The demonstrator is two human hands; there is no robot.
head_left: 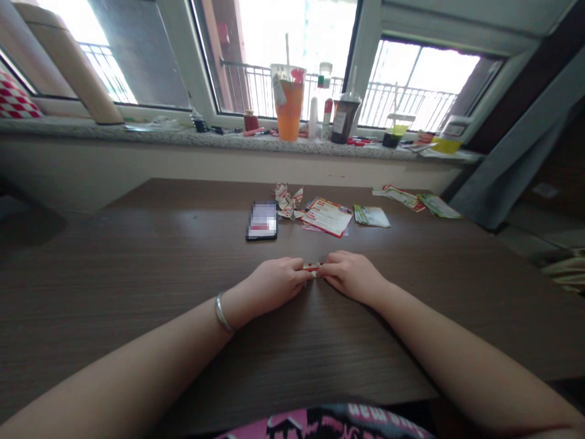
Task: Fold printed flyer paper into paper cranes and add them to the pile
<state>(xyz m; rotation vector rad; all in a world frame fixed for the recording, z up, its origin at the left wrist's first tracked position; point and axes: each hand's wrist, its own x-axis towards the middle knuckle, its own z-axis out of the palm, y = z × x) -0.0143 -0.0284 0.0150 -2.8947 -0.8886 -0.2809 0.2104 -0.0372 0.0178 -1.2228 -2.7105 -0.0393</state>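
My left hand [274, 285] and my right hand [351, 277] rest on the brown wooden table [137, 274], fingertips meeting in the middle. Between them they pinch a small folded piece of red-and-white paper [312, 266], mostly hidden by the fingers. Both hands are closed around it. A silver bangle [222, 312] circles my left wrist.
Beyond the hands lie a black phone [262, 221], folded paper figures [289, 201], a red-and-white leaflet [328, 216] and more leaflets [371, 216] toward the right. The windowsill [137, 135] holds an orange cup [289, 103], a dark drink cup [344, 119] and small items.
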